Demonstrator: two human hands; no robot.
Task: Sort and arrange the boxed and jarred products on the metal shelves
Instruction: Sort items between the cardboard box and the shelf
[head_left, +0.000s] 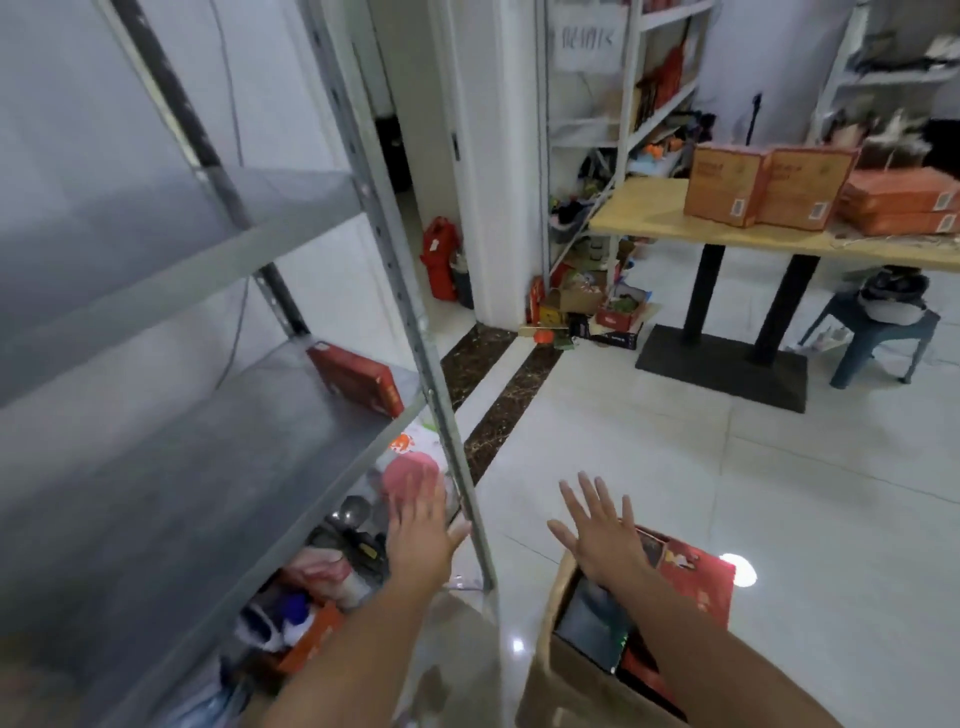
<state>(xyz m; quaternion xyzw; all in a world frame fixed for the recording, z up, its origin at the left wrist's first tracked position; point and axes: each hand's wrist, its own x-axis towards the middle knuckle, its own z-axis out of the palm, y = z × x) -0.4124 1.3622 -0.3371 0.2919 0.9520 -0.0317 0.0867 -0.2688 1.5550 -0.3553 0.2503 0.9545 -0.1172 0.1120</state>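
Note:
A grey metal shelf unit (171, 467) fills the left side. One red box (358, 378) stands on its middle shelf near the right end. My left hand (418, 535) is spread open, empty, in front of the shelf's front post. My right hand (602, 530) is also spread open and empty, hovering over an open cardboard carton (550, 670) on the floor at the bottom. The carton holds red boxes (696, 577) and a dark box. Several orange-red boxes (769, 187) stand on a wooden table (644, 213) at the far right.
Jars, a pink lid and mixed goods (332, 571) crowd the shelf's lower level. A second shelf unit (623, 104) with clutter at its foot stands at the back. A grey stool (872, 332) sits under the table. White tiled floor lies between.

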